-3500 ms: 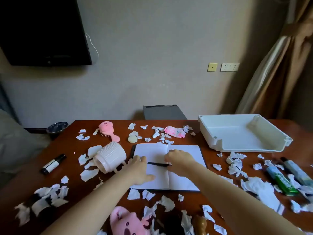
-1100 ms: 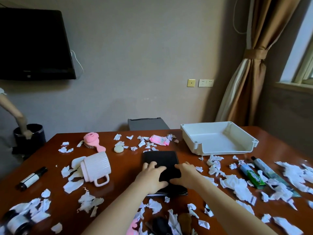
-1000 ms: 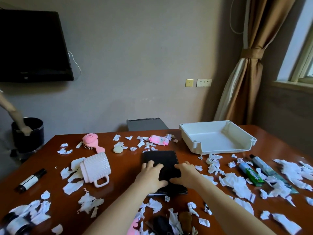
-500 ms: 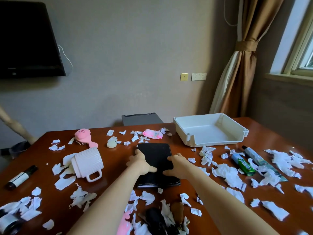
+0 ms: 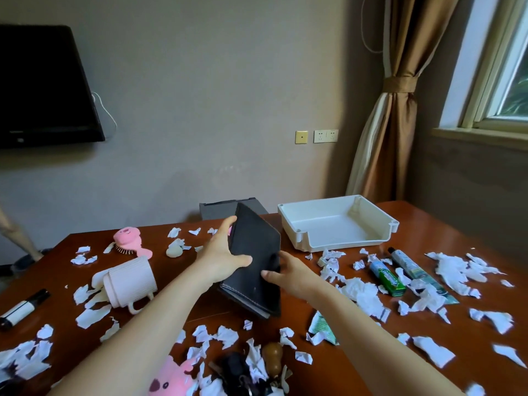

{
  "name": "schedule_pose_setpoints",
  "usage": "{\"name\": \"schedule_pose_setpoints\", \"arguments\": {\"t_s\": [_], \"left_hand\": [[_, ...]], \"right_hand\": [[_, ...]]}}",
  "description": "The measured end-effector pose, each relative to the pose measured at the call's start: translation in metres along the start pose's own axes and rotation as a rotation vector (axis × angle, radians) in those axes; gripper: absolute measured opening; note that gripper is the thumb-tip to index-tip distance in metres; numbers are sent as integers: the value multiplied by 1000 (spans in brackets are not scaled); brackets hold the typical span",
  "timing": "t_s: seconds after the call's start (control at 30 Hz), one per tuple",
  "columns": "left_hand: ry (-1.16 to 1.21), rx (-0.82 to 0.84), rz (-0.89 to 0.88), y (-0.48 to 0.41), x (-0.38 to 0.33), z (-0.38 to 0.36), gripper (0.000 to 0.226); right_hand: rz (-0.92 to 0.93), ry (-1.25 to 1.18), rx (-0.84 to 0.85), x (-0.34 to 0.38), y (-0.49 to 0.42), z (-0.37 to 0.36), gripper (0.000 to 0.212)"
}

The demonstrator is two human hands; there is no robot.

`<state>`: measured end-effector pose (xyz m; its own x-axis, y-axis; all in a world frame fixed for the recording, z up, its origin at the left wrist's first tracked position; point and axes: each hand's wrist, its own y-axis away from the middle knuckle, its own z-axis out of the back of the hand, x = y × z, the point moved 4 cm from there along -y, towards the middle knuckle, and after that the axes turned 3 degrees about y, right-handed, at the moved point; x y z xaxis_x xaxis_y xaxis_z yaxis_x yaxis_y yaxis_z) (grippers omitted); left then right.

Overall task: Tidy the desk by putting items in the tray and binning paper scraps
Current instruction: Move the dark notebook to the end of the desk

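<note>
A closed black notebook (image 5: pixel 254 252) is tilted up off the brown desk (image 5: pixel 414 218), its far end raised. My left hand (image 5: pixel 221 254) grips its left edge, thumb across the cover. My right hand (image 5: pixel 291 274) holds its right edge, fingers curled under the cover. The empty white tray (image 5: pixel 303 238) stands to the right of the notebook, at the desk's far side. White paper scraps (image 5: pixel 363 292) lie scattered over the whole desk.
A tipped white mug (image 5: pixel 130 281), a pink hairbrush (image 5: pixel 130 241) and a marker (image 5: pixel 20 310) lie at the left. Two tubes (image 5: pixel 387 277) lie right of the notebook. A pink plush (image 5: pixel 171 378), keys (image 5: pixel 240 372) and a small brown gourd (image 5: pixel 273 358) sit at the near edge.
The open notebook was shut, then lay flat under both hands. Now both hands have lifted it, tilted, off the desk. The view has turned to the right.
</note>
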<state>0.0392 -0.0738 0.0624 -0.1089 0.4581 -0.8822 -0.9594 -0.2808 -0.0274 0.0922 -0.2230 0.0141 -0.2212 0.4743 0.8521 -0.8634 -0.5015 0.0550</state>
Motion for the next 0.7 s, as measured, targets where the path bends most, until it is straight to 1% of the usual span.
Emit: {"name": "schedule_pose_setpoints", "arguments": {"t_s": [0.17,0.3,0.4,0.53,0.67,0.7], "left_hand": [[108,-1,-133,22,-48,-18,85],[208,22,-203,38,-79,-54,86],[261,57,-208,50,-97,-91,83],[307,138,-194,63,-122,-148,83],[259,205,-223,72,-145,-209,86],[234,215,-235,74,-151,-225,87]], "right_hand": [[93,-258,-179,15,40,42,49],[105,-409,-301,6,73,83,52],[71,-505,-407,-11,100,117,47],[-12,-462,-512,-39,139,165,56],[-115,-394,-576,-72,172,211,52],[-146,-387,-600,-81,178,222,59]]}}
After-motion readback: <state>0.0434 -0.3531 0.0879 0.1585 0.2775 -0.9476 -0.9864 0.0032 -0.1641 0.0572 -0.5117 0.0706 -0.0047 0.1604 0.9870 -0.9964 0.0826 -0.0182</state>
